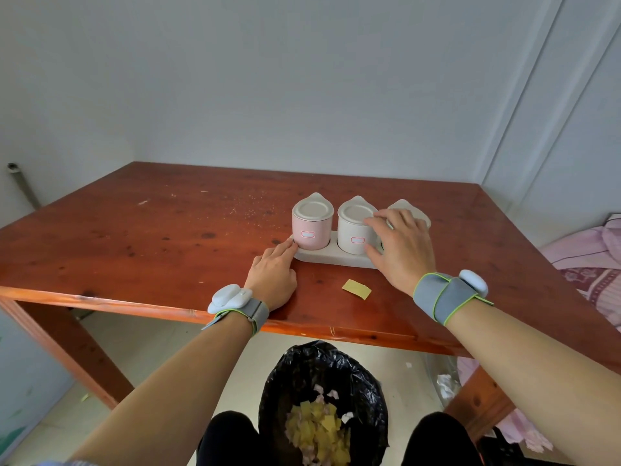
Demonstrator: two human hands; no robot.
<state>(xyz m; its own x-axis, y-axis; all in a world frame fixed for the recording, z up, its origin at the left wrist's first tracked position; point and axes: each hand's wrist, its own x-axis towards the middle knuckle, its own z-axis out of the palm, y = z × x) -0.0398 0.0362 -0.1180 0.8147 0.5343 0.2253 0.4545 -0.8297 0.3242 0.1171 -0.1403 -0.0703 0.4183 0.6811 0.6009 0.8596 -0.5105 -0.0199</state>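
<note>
Nearest the camera, a black bin bag (302, 375) stands open on the floor between the person's knees. It holds yellow and pale scraps (319, 428); what they are cannot be made out. The bottom edge cuts off the bag's base and both knees.

Both forearms reach forward over the table edge. Each wrist carries a grey strap with a white module, so the wrists themselves are covered.

Left hand (274, 275): lies flat on the table (168, 230), fingers straight and held together. The fingertips touch the left end of the tray (331, 258). The thumb is hidden under the palm.

A yellow paper scrap (357, 288) lies between the two hands, short of the fingertips and clear of the tray.

Right hand (401, 250): fingers spread apart and curved down over the right canister (408, 206), with the thumb down its front beside the tray. The hand grips this canister and covers nearly all of it. Only the rear of the lid and its pointed lip show beyond the knuckles, so its colour and label cannot be read.

The tray holds three canisters in a row. The pink canister (311, 230) stands just beyond the left fingertips. The white canister (353, 232) stands in the middle, touching the right index finger. Both labels are blank or too small to read.

Beyond the fingers, the tabletop carries fine crumbs and dark spots. Pink bedding (591, 264) is cut off at the right edge.
</note>
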